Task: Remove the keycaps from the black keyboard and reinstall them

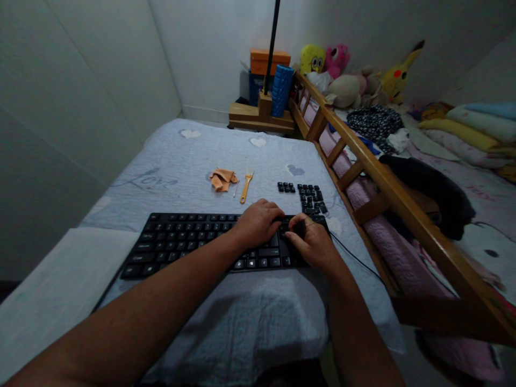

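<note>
A black keyboard (189, 236) lies across the cloth-covered surface, most of its keycaps in place. Over its back edge, right of the middle, my left hand (260, 221) bends its fingers and rests against the keyboard. My right hand (312, 242) is at the keyboard's right end, thumb and fingers curled towards each other around a dark spot; what they pinch cannot be made out. Loose black keycaps (309, 196) lie in a group behind the right hand, with a smaller group of keycaps (286, 187) beside them.
Behind the keyboard lie a crumpled orange cloth (222, 179), a thin cotton swab (236, 189) and a yellow-handled brush (246, 188). A cable (357, 257) runs off right. A wooden bed rail (363, 150) borders the right side; a white sheet (60, 279) lies left.
</note>
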`<state>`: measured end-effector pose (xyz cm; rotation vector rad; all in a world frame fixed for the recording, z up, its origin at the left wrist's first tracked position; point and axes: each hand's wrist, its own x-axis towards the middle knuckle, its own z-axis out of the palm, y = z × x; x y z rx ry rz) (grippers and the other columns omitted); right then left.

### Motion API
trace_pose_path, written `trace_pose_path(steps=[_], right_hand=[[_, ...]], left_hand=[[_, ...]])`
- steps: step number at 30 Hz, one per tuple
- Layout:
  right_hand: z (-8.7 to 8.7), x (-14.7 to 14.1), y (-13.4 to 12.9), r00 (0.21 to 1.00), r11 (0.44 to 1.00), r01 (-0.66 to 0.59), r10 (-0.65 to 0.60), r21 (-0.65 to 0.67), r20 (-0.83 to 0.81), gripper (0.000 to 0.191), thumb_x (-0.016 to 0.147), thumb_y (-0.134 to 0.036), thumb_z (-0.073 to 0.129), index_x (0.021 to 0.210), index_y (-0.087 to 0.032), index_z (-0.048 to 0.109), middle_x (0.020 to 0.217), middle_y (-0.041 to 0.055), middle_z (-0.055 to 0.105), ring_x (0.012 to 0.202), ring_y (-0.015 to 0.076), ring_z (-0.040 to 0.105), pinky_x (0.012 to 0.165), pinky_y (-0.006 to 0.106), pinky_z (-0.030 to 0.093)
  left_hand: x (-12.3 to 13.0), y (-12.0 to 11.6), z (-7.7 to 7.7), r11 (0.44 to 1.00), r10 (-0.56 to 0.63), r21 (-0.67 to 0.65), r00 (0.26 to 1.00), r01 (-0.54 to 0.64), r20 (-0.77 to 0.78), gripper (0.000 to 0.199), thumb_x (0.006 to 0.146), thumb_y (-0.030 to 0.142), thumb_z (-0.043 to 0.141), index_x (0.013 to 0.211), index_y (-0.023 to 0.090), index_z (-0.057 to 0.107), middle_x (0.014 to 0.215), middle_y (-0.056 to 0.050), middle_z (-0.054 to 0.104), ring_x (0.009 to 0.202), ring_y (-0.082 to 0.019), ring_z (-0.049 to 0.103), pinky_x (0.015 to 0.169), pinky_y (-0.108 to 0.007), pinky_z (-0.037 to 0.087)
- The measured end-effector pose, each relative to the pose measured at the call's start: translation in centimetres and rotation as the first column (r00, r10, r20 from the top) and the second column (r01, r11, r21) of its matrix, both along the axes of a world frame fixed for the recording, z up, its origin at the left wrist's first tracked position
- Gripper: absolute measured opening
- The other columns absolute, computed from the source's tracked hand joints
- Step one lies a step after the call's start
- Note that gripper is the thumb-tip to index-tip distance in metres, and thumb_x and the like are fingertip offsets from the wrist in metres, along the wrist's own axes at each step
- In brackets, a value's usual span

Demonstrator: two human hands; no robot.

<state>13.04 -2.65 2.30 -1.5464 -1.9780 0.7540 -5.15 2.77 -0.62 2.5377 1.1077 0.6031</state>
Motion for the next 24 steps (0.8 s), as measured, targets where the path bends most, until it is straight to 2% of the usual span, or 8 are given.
trace_pose_path(steps=[6,11,16,24], right_hand=[[-0.2,0.1,-0.1,0.999,0.994,-0.039,0.041,0.099,-0.011,0.007,0.082,-0.020,0.061,0.090,-0.019,0.062,0.089,0.0052,0.069,0.082,0.0186,0.063,0.080,0.031,0.047],[-1.0,0.0,-0.2,0.998,0.980,-0.063,0.063,0.186,0.010,0.006,0.084,-0.017,0.061,0.089,-0.019,0.063,0.088,0.0060,0.070,0.082,0.0199,0.066,0.079,0.032,0.050],[-1.8,0.2,-0.5,0.991,0.940,-0.130,0.118,0.316,0.058,0.009,0.086,-0.015,0.059,0.093,-0.020,0.062,0.089,0.0066,0.070,0.082,0.0208,0.067,0.077,0.032,0.052],[-2.3,0.2,-0.8,0.980,0.879,-0.195,0.157,0.434,0.124,0.008,0.090,-0.014,0.056,0.095,-0.019,0.058,0.087,0.0067,0.066,0.078,0.0199,0.065,0.073,0.031,0.052]], left_hand=[[0.0,0.0,0.1,1.000,0.000,-0.001,1.000,0.000,-0.005,0.020,0.089,0.019,0.058,0.103,0.017,0.071,0.103,-0.007,0.072,0.102,-0.024,0.059,0.094,-0.039,0.047],[0.0,0.0,-0.1,1.000,0.002,0.009,1.000,-0.002,0.003,0.019,0.088,0.019,0.058,0.103,0.018,0.071,0.103,-0.007,0.072,0.102,-0.024,0.060,0.094,-0.039,0.047],[0.0,0.1,-0.2,1.000,-0.001,0.012,1.000,0.001,0.016,0.019,0.087,0.019,0.059,0.103,0.016,0.071,0.104,-0.008,0.072,0.102,-0.024,0.060,0.094,-0.039,0.048],[0.1,0.0,-0.3,1.000,0.000,0.021,0.999,-0.001,0.034,0.019,0.087,0.018,0.060,0.102,0.016,0.071,0.103,-0.008,0.072,0.100,-0.024,0.061,0.093,-0.039,0.049]])
